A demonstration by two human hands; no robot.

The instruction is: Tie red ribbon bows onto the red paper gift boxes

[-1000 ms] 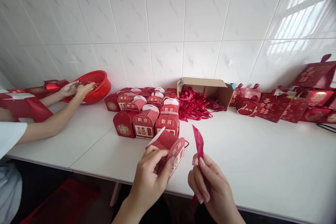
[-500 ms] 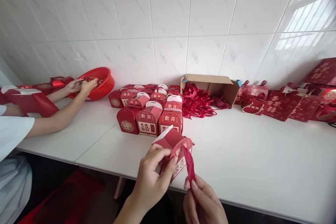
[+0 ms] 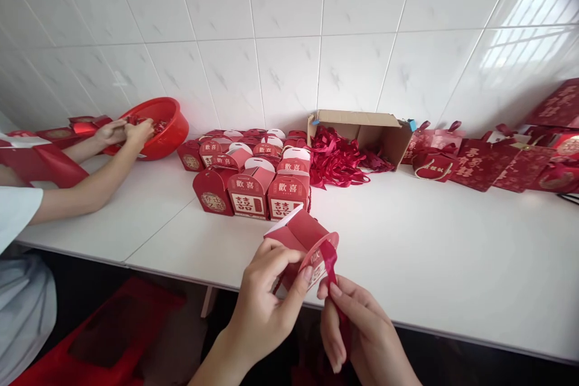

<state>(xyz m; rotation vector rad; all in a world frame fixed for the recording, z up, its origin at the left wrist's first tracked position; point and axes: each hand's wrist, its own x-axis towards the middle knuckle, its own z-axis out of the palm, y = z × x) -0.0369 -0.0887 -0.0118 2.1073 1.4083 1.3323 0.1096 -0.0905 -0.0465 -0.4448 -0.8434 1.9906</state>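
Note:
A small red gift box (image 3: 293, 235) with an open top is gripped in my left hand (image 3: 266, 295), the thumb on its printed front flap and the fingers around its side. Dark red ribbon (image 3: 331, 262) comes out at the top of that front flap. My right hand (image 3: 357, 329) pinches the ribbon between thumb and forefinger, just in front of the box; the ribbon's lower length hangs down past the palm. The box is tilted, held over the table's front edge. Part of its front is hidden by my left thumb.
Several red gift boxes (image 3: 248, 193) stand in rows behind my hands. Red ribbons (image 3: 337, 160) spill from a cardboard box (image 3: 384, 145). At left, a co-worker's hands (image 3: 131, 132) are over a red basin (image 3: 174, 126). Red gift bags (image 3: 486, 163) line the wall at right.
The held box has tipped, so its front faces more downward. My right hand has moved slightly right and up along the ribbon, closer to the flap. The camera view has tilted down a little.

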